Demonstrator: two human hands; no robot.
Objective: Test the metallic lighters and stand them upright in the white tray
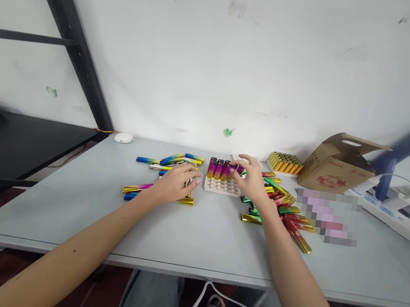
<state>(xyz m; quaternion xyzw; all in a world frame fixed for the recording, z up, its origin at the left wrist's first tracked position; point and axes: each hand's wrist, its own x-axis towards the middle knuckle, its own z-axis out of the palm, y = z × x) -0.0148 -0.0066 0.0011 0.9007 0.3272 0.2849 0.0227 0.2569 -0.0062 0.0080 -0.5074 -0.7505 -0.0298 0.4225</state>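
Observation:
My left hand [175,182] is over a loose group of shiny lighters [146,160] in blue, gold and pink. Its fingers curl down around what looks like a lighter, mostly hidden behind them. At the white tray [222,189] with rows of round holes, my right hand [252,181] pinches the top of a purple-and-gold lighter with thumb and forefinger. Several purple-and-gold lighters [218,169] stand upright in the tray's back rows, and holes show in front of them. Beside my right wrist lies a pile of red, green and gold lighters [295,231].
Behind the right pile, a second tray holds yellow lighters [286,164] upright, next to an open cardboard box [337,165]. A white power strip [392,215] with cables lies at right. A white case [123,138] sits at the back left of the grey table [191,244].

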